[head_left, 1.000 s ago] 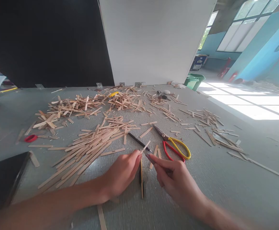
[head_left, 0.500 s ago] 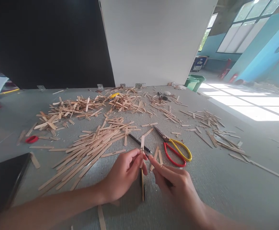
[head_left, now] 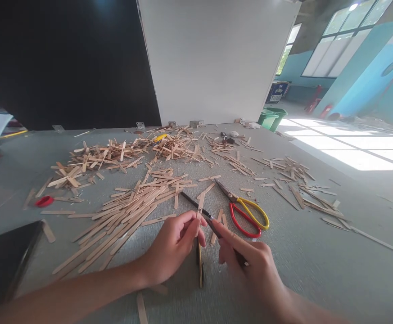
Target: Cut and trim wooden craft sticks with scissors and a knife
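Note:
My left hand (head_left: 172,247) pinches a short wooden craft stick (head_left: 200,208) that has a small dark mark or cut on its face. In my right hand (head_left: 250,258) is a slim dark-handled tool (head_left: 218,228), which looks like a craft knife; my index finger lies along it, and its tip is just right of the stick. A black pen (head_left: 194,202) lies on the table behind both hands. Below my left fingers is a narrow wooden piece with dark edges (head_left: 201,265). Scissors (head_left: 243,207) with one red and one yellow handle rest open-bladed to the right.
A fanned pile of craft sticks (head_left: 128,216) lies left of my hands, with heaps of broken sticks (head_left: 176,146) behind. More sticks (head_left: 291,168) are scattered right. A black phone-like slab (head_left: 7,256) and a red ring (head_left: 44,201) lie left. Upright panels (head_left: 210,63) border the table's back.
My right hand has drawn the tool slightly back and right, away from the stick's face. The stick, still in my left hand, has tilted and sits a little lower.

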{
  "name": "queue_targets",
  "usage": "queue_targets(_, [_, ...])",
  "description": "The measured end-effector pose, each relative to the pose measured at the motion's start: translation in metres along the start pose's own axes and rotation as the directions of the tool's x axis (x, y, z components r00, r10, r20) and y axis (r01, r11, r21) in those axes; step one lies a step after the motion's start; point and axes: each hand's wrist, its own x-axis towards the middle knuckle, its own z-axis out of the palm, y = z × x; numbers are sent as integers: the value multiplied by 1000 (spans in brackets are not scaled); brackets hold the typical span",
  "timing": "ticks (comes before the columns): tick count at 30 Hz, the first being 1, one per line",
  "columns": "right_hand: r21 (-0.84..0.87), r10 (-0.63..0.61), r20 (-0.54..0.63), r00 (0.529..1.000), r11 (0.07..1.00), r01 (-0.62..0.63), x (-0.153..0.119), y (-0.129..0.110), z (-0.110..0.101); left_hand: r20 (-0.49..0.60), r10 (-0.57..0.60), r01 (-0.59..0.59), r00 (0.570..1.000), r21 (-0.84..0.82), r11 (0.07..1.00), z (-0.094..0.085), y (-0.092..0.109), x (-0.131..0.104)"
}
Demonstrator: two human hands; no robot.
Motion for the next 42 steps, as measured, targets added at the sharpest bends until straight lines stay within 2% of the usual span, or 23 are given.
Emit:
queue_targets(3, [4,-9,-22,1000,1000,9,3,-1,-1,-5,26,-25,1000,52,998,0,2,-1])
queue_targets(9, [-28,5,5,1000,1000,-5,4,2,0,-27,101,-92,994,233,968,0,-1,-1])
queue_targets(13, [-36,18,27,999,999,-17,2,4,0,-46,118,-102,992,260,960,0,-3,-1])
queue_targets(17, [-9,-8,47,999,1000,8,1,3,0,-18,92,-87,996,196,977,0,0,-2])
queue_targets(22, [13,-82,-7,997,997,82,0,2,2,97,1,8,995,-84,996,1,7,-2])
queue_targets(26, [11,-97,-23,995,995,98,0,3,4,114,-8,22,993,-125,992,2,9,-1])
queue_targets(29, [18,-50,-15,999,999,50,-1,2,4,100,-6,14,995,-85,996,1,7,1])
queue_targets(33, [32,53,-10,999,998,-53,-1,-3,2,29,13,-13,999,2,1000,-2,4,2])
queue_targets(42, [-46,84,-24,996,995,-85,13,-3,-11,-73,78,-68,994,130,989,-7,6,2])
